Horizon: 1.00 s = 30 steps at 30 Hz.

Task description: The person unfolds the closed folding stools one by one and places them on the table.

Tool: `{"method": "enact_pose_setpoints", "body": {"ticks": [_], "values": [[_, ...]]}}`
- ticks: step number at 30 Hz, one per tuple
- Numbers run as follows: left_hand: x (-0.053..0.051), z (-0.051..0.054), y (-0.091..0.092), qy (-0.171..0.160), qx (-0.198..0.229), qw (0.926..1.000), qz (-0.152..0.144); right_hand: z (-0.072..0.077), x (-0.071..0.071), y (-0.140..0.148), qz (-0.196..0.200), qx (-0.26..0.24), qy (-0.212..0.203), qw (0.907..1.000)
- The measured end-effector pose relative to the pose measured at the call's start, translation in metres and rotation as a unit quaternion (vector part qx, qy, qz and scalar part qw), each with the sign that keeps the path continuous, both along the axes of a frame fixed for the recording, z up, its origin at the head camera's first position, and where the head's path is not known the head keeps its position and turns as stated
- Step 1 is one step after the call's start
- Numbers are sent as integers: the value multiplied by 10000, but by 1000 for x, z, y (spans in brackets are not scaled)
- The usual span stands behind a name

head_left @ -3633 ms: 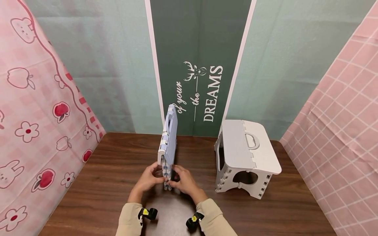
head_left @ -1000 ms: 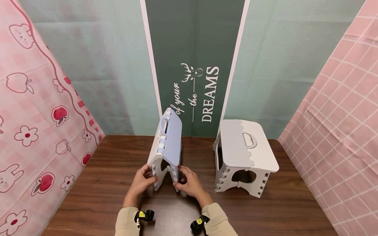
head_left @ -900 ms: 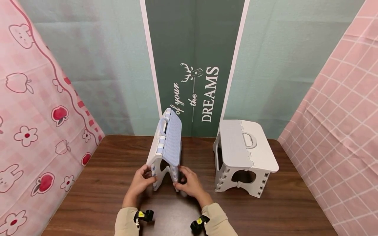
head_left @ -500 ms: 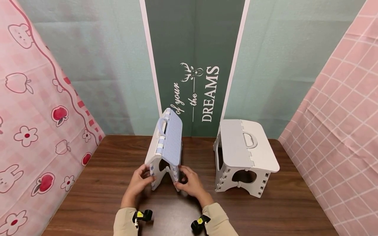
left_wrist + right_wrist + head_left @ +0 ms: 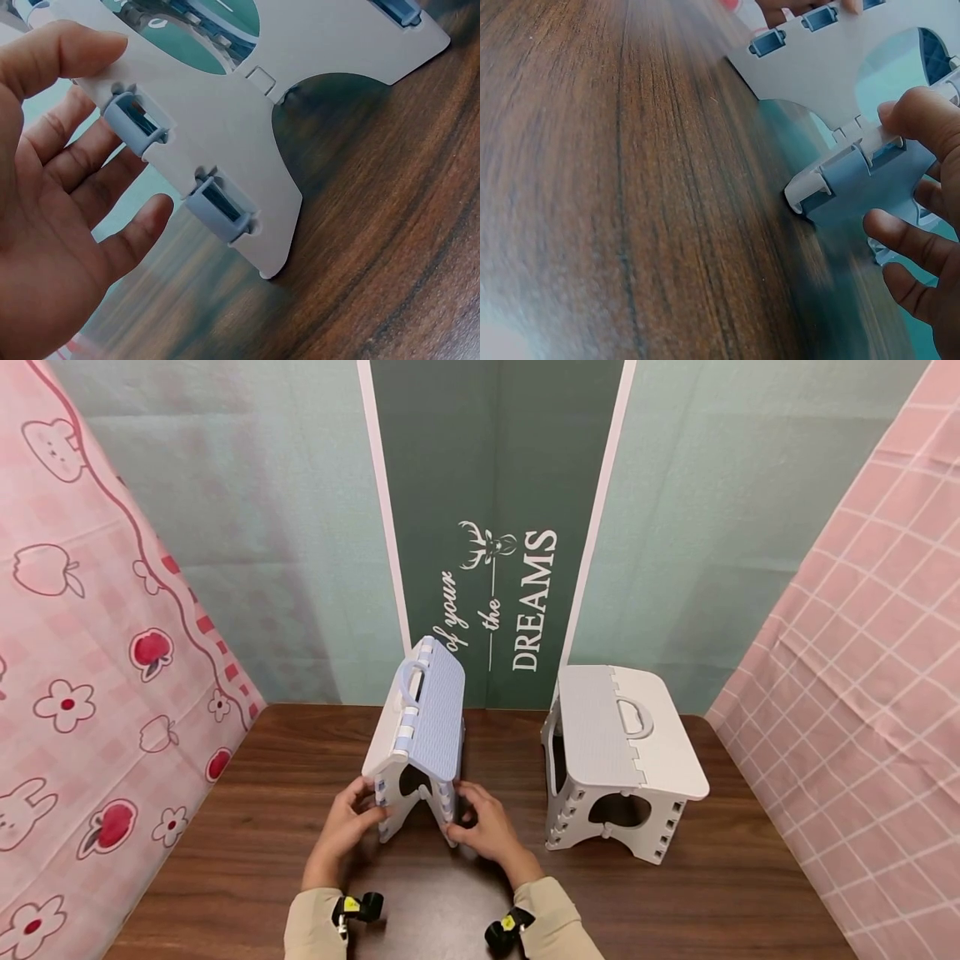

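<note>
A blue-and-white folding step stool (image 5: 437, 718) stands partly unfolded on the table, its two top halves sloping down from the ridge like a roof. A blue carry loop (image 5: 409, 683) sticks up at that ridge. My left hand (image 5: 347, 818) pinches the near edge of the left leg, thumb on the white end panel (image 5: 217, 135) and fingers behind, as the left wrist view shows. On the other side, my right hand (image 5: 487, 828) pinches the right leg's edge; in the right wrist view its thumb (image 5: 915, 120) presses the near folded edge.
A fully unfolded grey-and-white step stool (image 5: 667, 727) stands to the right on the brown wooden table (image 5: 720, 902). Fabric hangs close behind the table and on both sides, pink on the left (image 5: 112, 635) and right. Black wrist cameras (image 5: 369, 907) sit on both sleeves.
The blue-and-white stool was folded nearly flat; its legs have since spread apart. Over the last second my left hand has drawn the left leg farther left, while my right hand has barely moved.
</note>
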State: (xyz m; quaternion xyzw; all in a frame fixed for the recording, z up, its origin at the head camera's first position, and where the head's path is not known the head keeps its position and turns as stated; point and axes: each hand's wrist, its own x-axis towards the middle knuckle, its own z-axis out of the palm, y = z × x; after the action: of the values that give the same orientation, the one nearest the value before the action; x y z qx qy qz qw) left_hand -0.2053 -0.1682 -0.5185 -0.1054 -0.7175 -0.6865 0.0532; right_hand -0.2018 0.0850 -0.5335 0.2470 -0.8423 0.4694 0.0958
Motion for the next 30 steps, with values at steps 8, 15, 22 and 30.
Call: {"method": "enact_pose_setpoints", "body": {"ticks": [8, 15, 22, 30], "values": [[2, 6, -1, 12, 6, 10000, -28, -3, -2, 0, -90, 24, 3, 10000], [0, -2, -4, 27, 47, 10000, 1, -4, -2, 0, -42, -21, 62, 10000], [1, 1, -7, -45, 21, 10000, -5, -5, -3, 2, 25, -79, 72, 9999], [1, 4, -11, -45, -62, 10000, -17, -3, -2, 5, 35, -64, 13, 10000]]}}
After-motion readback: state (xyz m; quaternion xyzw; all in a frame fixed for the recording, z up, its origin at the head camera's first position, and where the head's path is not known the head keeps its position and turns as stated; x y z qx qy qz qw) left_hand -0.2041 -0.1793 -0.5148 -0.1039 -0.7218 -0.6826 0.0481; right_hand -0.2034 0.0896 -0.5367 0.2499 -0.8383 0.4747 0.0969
